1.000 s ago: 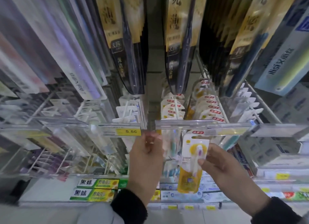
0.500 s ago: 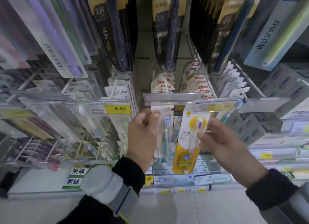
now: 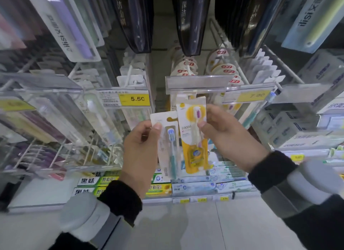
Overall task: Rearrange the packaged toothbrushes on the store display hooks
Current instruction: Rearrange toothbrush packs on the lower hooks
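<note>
below store hooks (image 3: 188, 67), left grip (image 3: 143, 147) pinching green toothbrush pack (image 3: 168, 138), right grip (image 3: 223, 130) yellow pack (image 3: 193, 138)

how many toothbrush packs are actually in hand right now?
2. The left hand pinches the white pack with the green-handled brush; the right hand pinches the yellow pack. They overlap slightly, below the clear price rail. Further packs behind could be hidden.

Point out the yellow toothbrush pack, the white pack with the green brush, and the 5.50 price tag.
yellow toothbrush pack (image 3: 193, 149): head view, card's yellow lower half.
white pack (image 3: 170, 138): head view, blister over brush head.
5.50 price tag (image 3: 137, 98): head view, printed digits.
</note>
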Available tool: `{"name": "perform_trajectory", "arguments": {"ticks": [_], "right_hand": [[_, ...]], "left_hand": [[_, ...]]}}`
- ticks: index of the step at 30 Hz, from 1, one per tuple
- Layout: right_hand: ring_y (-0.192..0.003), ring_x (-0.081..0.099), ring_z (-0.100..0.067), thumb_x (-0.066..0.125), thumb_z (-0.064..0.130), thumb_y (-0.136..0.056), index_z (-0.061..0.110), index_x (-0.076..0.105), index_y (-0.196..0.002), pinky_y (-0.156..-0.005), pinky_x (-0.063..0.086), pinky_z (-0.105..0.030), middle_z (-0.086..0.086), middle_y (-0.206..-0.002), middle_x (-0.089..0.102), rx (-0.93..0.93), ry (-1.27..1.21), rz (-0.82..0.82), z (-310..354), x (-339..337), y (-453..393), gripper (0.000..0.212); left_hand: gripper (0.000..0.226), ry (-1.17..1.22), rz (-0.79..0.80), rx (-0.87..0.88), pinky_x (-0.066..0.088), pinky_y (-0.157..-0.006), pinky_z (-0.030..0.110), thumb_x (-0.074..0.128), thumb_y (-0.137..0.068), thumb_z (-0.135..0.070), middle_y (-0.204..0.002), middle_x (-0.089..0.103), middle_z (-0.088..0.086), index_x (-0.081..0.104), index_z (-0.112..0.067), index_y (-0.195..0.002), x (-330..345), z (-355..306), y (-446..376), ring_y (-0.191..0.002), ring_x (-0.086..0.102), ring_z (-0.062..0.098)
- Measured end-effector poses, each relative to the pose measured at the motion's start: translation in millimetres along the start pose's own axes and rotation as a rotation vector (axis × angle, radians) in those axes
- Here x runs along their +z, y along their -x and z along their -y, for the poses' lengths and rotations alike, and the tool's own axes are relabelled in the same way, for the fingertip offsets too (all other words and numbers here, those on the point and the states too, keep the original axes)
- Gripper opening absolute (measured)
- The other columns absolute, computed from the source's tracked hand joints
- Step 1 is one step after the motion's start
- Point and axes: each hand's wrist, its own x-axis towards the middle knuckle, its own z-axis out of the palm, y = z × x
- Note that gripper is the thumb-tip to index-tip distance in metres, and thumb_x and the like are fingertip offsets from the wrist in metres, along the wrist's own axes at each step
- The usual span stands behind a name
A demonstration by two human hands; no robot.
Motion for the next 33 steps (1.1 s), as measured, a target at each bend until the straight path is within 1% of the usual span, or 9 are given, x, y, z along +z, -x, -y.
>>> {"name": "perform_trajectory", "arguments": {"ticks": [4, 8, 12, 17, 19, 23, 25, 30, 33], "right_hand": [[-0.099, 0.066, -0.015, 0.053, 0.011, -0.103, 0.038, 0.06, -0.106, -0.07, 0.055, -0.017, -0.011, -0.119, 0.069, 0.015, 0.013, 0.003, 3, 9, -6, 0.028], [-0.098, 0.067, -0.009, 0.051, 0.012, -0.104, 0.032, 0.063, -0.116, -0.069, 0.055, -0.015, 0.001, -0.116, 0.071, 0.053, -0.022, 0.023, 2, 10, 1, 0.026], [-0.1, 0.067, -0.017, 0.051, 0.009, -0.103, 0.035, 0.062, -0.112, -0.065, 0.056, -0.016, -0.001, -0.116, 0.071, 0.09, -0.043, -0.012, -1, 11, 4, 0.029], [-0.098, 0.067, -0.013, 0.051, 0.011, -0.104, 0.026, 0.061, -0.126, -0.062, 0.052, -0.012, 0.0, -0.118, 0.07, 0.116, -0.034, -0.055, -6, 11, -2, 0.028], [-0.103, 0.067, -0.016, 0.051, 0.011, -0.104, 0.024, 0.061, -0.126, -0.062, 0.053, -0.013, -0.001, -0.119, 0.07, 0.118, -0.049, -0.054, -7, 13, -5, 0.028], [-0.101, 0.066, -0.014, 0.051, 0.011, -0.103, 0.022, 0.061, -0.124, -0.062, 0.054, -0.012, -0.002, -0.117, 0.07, 0.129, -0.033, -0.07, -12, 19, -11, 0.025], [-0.1, 0.065, -0.012, 0.052, 0.011, -0.103, 0.023, 0.061, -0.121, -0.066, 0.054, -0.014, 0.001, -0.115, 0.07, 0.122, -0.027, -0.077, -14, 21, -14, 0.024], [-0.108, 0.065, -0.017, 0.053, 0.016, -0.103, 0.021, 0.063, -0.116, -0.095, 0.052, -0.032, 0.001, -0.113, 0.071, 0.124, 0.041, -0.109, -20, 23, -23, 0.017], [-0.114, 0.062, -0.012, 0.057, 0.011, -0.1, 0.017, 0.062, -0.119, -0.1, 0.047, -0.027, 0.009, -0.114, 0.068, 0.148, 0.025, -0.156, -22, 25, -20, 0.02]], "left_hand": [[0.026, 0.017, -0.01, -0.015, 0.03, -0.058, 0.033, 0.059, -0.097, -0.028, -0.06, 0.036, -0.002, 0.061, -0.015, -0.075, -9, 0, -3, -0.062, 0.032, 0.021], [0.026, 0.043, -0.029, -0.032, 0.032, -0.057, 0.029, 0.06, -0.097, -0.027, -0.054, 0.039, -0.012, 0.064, -0.022, -0.072, -15, 0, -4, -0.058, 0.034, 0.015], [0.024, 0.069, -0.038, -0.044, 0.033, -0.058, 0.029, 0.06, -0.097, -0.025, -0.053, 0.04, -0.013, 0.065, -0.02, -0.074, -17, 1, -5, -0.056, 0.033, 0.013], [0.022, 0.07, -0.03, -0.048, 0.035, -0.06, 0.027, 0.06, -0.097, -0.026, -0.053, 0.042, -0.014, 0.066, -0.019, -0.077, -15, 2, -4, -0.055, 0.036, 0.011], [0.021, 0.071, -0.037, -0.042, 0.034, -0.061, 0.03, 0.061, -0.096, -0.027, -0.056, 0.042, -0.01, 0.069, -0.02, -0.078, -14, 4, -4, -0.059, 0.035, 0.014], [0.023, 0.069, -0.036, -0.053, 0.035, -0.061, 0.029, 0.061, -0.096, -0.025, -0.051, 0.045, -0.015, 0.069, -0.024, -0.075, -11, 4, -2, -0.056, 0.037, 0.013], [0.021, 0.069, -0.02, -0.059, 0.035, -0.061, 0.028, 0.061, -0.096, -0.026, -0.05, 0.044, -0.016, 0.07, -0.023, -0.077, -10, 2, -1, -0.055, 0.037, 0.012], [0.017, 0.075, 0.027, -0.047, 0.035, -0.061, 0.028, 0.062, -0.096, -0.027, -0.055, 0.04, -0.013, 0.074, -0.021, -0.086, -8, -2, 0, -0.058, 0.034, 0.012], [0.018, 0.035, 0.051, -0.006, 0.034, -0.061, 0.027, 0.064, -0.094, -0.025, -0.059, 0.038, -0.006, 0.071, -0.016, -0.08, -5, -3, 2, -0.06, 0.033, 0.014]]}}
